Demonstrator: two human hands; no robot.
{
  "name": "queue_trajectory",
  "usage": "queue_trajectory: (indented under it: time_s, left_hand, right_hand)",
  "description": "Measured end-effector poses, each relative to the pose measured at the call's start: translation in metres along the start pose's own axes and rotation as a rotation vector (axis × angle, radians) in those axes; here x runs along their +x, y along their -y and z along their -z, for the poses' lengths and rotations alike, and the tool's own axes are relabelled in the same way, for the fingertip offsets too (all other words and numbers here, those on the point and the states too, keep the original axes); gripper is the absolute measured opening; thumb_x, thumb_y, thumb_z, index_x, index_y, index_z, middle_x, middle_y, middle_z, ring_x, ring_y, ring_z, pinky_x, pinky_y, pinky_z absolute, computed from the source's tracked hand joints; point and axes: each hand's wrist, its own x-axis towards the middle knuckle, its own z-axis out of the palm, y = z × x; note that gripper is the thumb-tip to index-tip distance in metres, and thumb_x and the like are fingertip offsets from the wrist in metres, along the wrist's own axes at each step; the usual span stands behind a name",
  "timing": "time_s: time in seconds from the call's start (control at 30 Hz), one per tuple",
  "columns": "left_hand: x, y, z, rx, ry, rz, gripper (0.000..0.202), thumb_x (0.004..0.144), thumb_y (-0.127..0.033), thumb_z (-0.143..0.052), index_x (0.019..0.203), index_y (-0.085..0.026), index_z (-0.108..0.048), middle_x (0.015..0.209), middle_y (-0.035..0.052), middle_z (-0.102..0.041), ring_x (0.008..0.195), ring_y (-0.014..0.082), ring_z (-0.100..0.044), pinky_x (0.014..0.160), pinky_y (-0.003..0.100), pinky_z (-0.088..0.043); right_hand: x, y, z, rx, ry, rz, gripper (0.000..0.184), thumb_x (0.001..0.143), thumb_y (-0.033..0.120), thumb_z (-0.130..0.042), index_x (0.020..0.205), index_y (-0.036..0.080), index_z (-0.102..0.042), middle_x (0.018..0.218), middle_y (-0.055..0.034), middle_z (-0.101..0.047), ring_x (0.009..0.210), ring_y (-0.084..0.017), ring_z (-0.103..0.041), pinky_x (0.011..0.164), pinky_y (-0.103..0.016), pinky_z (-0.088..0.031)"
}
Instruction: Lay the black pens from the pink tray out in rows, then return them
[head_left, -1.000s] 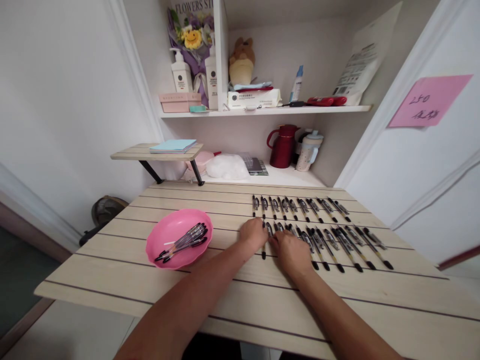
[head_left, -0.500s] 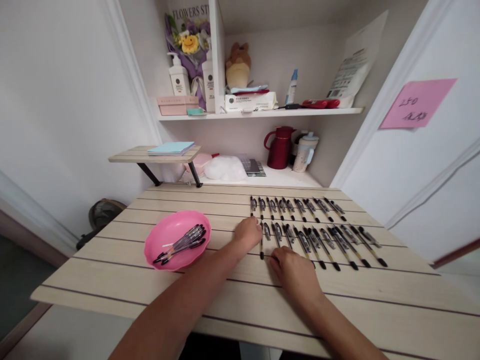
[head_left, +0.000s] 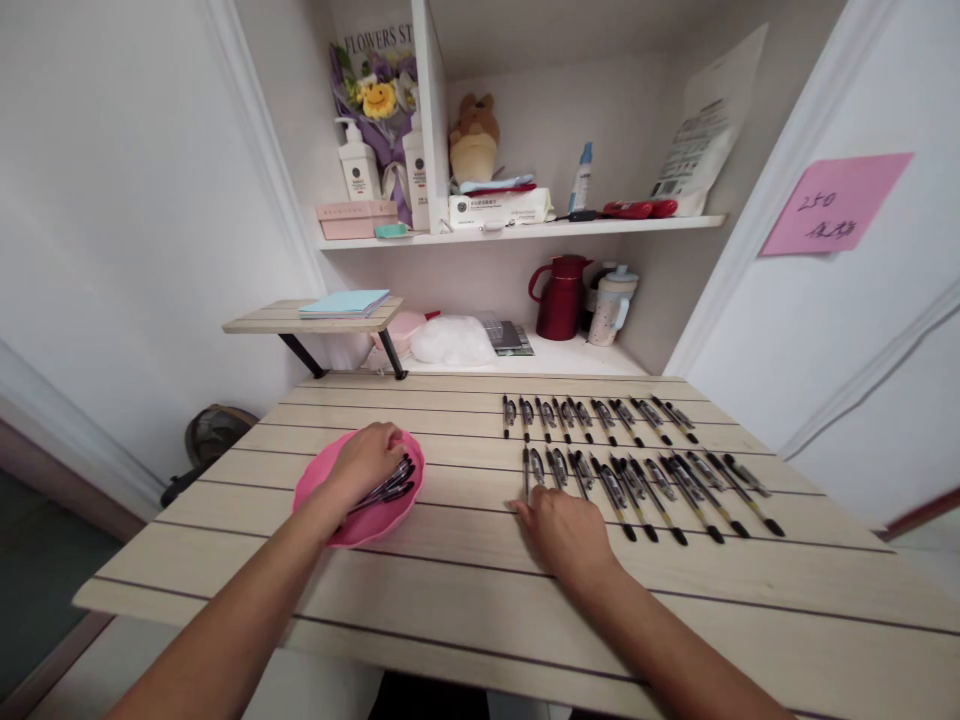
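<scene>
A pink bowl (head_left: 352,520) sits on the left of the slatted wooden table (head_left: 480,590) and holds several black pens (head_left: 386,485). My left hand (head_left: 365,460) reaches into the bowl with its fingers curled over the pens; whether it grips one is hidden. My right hand (head_left: 561,525) lies on the table at the near left end of two rows of black pens (head_left: 637,475), fingertips touching the leftmost pen (head_left: 525,478) of the front row.
A small raised wooden shelf (head_left: 315,318) with a blue notebook stands at the back left. Behind the table are shelves with a red jug (head_left: 561,297), a cup, bottles, a tissue pack and a plush toy. A pink note (head_left: 832,205) hangs on the right wall.
My left hand has left the front row of pens and moved left into the pink bowl. My right hand slid slightly toward me and stays at the row's left end.
</scene>
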Motion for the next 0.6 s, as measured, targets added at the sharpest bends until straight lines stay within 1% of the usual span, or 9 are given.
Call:
queue_trajectory:
  time_s: [0.1,0.2,0.4,0.6]
  left_hand:
    - [-0.011,0.025,-0.004,0.062,0.043,0.044,0.034,0.078,-0.034,-0.042,0.101,-0.015,-0.059,0.102,0.0118,-0.062,0.091,0.0215,-0.056,0.072,0.027,-0.038]
    - [-0.019,0.038,-0.01,0.112,0.093,0.051,0.035,0.079,-0.036,-0.041,0.1,-0.016,-0.06,0.104,0.0125,-0.061,0.092,0.0231,-0.056,0.07,0.028,-0.038]
    - [-0.023,0.047,-0.015,0.184,0.162,0.054,0.029,0.08,-0.031,-0.037,0.087,-0.018,-0.062,0.093,0.0112,-0.064,0.084,0.0236,-0.058,0.063,0.029,-0.037]
    - [-0.022,0.049,-0.015,0.22,0.155,0.073,0.025,0.079,-0.028,-0.038,0.078,-0.017,-0.06,0.089,0.0118,-0.065,0.081,0.0232,-0.058,0.061,0.029,-0.035]
  right_hand:
    - [0.009,0.005,-0.003,-0.023,0.02,0.003,0.042,0.087,0.041,-0.034,0.082,0.012,-0.064,0.075,-0.0147,-0.067,0.068,-0.023,-0.064,0.057,-0.03,-0.042]
    - [0.014,0.006,-0.006,-0.046,0.036,0.016,0.039,0.087,0.034,-0.034,0.082,0.011,-0.065,0.077,-0.0163,-0.067,0.069,-0.024,-0.064,0.059,-0.032,-0.043]
    - [0.015,0.004,-0.008,-0.083,0.086,0.026,0.032,0.084,0.022,-0.037,0.081,0.01,-0.067,0.077,-0.018,-0.067,0.071,-0.024,-0.064,0.063,-0.034,-0.044]
    - [0.014,0.003,-0.004,-0.1,0.095,0.011,0.035,0.085,0.021,-0.035,0.082,0.011,-0.067,0.08,-0.0185,-0.067,0.072,-0.023,-0.064,0.063,-0.032,-0.044]
